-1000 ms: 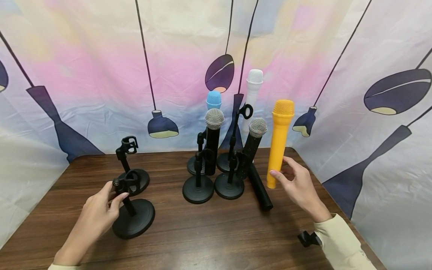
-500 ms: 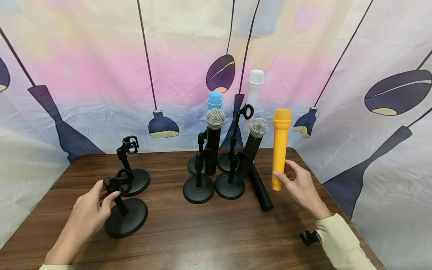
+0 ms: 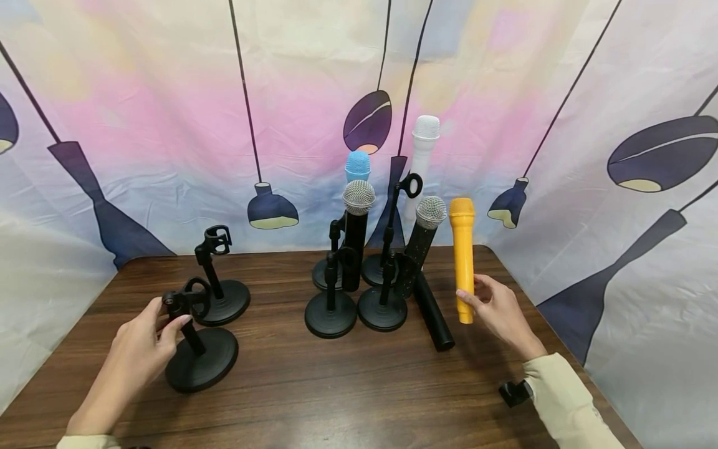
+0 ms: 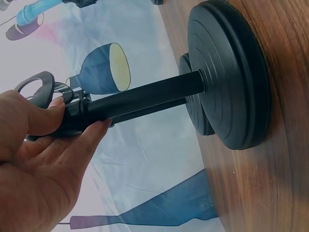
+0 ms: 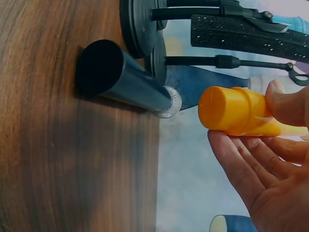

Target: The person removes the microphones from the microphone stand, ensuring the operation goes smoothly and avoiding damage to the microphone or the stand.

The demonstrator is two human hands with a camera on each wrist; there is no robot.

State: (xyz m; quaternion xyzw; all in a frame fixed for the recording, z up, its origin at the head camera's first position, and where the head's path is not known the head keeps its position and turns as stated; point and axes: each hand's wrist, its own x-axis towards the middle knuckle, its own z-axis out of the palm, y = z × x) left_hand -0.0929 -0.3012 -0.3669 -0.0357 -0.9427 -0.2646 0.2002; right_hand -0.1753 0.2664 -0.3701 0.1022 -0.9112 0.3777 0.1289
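Observation:
My left hand (image 3: 131,352) pinches the upper post of a black microphone stand (image 3: 202,362) at the table's left. Its round base (image 4: 231,77) is at the tabletop; I cannot tell whether it touches. The clip on top holds no microphone. My right hand (image 3: 499,312) holds a yellow microphone (image 3: 462,255) near its lower end, between thumb and fingers. The microphone stands nearly upright in the air, grille up, its bottom end (image 5: 212,108) facing the right wrist camera. Just left of it, a black microphone (image 3: 433,312) lies on the table.
Behind the left stand is a second bare stand (image 3: 224,302). Mid-table stand several more stands (image 3: 330,318), bearing a black microphone with silver grille (image 3: 354,243), a speckled black one (image 3: 419,246), a blue one (image 3: 358,165) and a white one (image 3: 424,146). A patterned cloth (image 3: 314,81) hangs behind.
My left hand has moved the stand a little to the left. My right hand has lowered the yellow microphone, which has gone from leaning right to nearly upright.

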